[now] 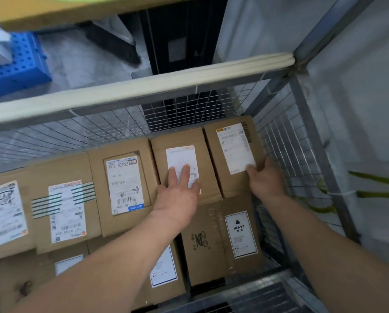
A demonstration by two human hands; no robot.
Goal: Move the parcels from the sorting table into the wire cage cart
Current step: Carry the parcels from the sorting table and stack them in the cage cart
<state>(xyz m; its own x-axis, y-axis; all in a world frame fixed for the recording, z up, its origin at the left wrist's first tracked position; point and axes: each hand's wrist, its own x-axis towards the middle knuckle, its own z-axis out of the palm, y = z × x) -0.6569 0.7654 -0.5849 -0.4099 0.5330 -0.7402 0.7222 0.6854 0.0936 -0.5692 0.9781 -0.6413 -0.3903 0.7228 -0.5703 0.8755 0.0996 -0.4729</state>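
Both hands inside grey wire-mesh cage cart (302,141). Left hand (180,190) lies flat, fingers spread, on brown cardboard parcel w/ white label (177,141). Right hand (264,177) curls round near edge of neighbouring brown cardboard parcel (232,186) (far right corner, beside mesh).

Upper left: blue plastic pallet with a studded top (15,66), on the grey floor (80,62)
Top centre: black metal frame (177,41)
Right edge: yellow-green straps (378,177)

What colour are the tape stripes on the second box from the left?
Dark green tape stripes, head view.
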